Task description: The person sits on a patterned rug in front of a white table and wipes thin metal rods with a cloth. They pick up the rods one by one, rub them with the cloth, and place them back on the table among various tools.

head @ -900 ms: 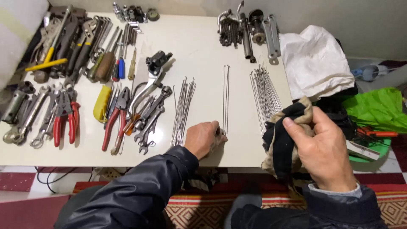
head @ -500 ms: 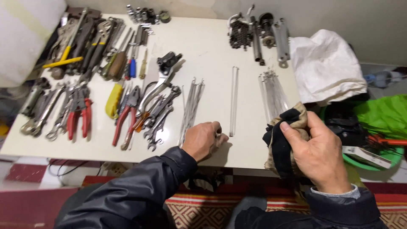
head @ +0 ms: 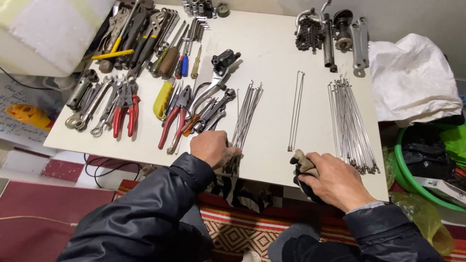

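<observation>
The left hand [head: 211, 148] pinches the near ends of a bunch of thin metal spokes [head: 246, 115] lying flat on the white table [head: 272, 58], likely to keep them together. The right hand [head: 332, 180] is closed around a dark rag [head: 302, 162] at the table's near edge. There are three groups of spokes: this bunch, a pair [head: 295, 110] in the middle, and a big pile [head: 350, 123] on the right.

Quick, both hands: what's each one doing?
Left hand: closed on the near ends of the middle spoke bundle.
Right hand: holding a rag.
</observation>
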